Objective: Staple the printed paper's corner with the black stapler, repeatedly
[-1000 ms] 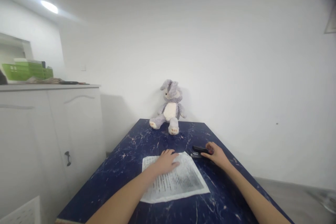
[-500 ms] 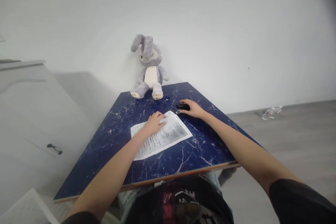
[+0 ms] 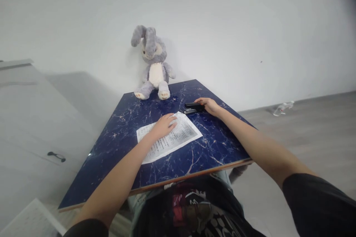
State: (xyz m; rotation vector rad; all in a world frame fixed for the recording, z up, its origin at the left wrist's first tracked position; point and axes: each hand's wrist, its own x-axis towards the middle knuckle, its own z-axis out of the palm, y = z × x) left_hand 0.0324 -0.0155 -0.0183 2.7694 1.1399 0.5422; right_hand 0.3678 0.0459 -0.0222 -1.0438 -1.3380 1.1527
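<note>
Fingers of right hand (image 3: pixel 208 105) clasped about black stapler (image 3: pixel 191 105). Fingers of left hand (image 3: pixel 162 126) ungripped, laid over printed sheet (image 3: pixel 180 133), blue surface (image 3: pixel 122 127) beneath

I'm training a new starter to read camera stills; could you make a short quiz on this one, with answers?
1. True or false: the left hand is underneath the printed paper.
2. Seen from the person, where on the table does the toy rabbit sit? A) near end B) middle C) far end
3. Fill in the blank: the right hand is on a black ____.

Key
1. False; it lies on top.
2. C
3. stapler
</note>
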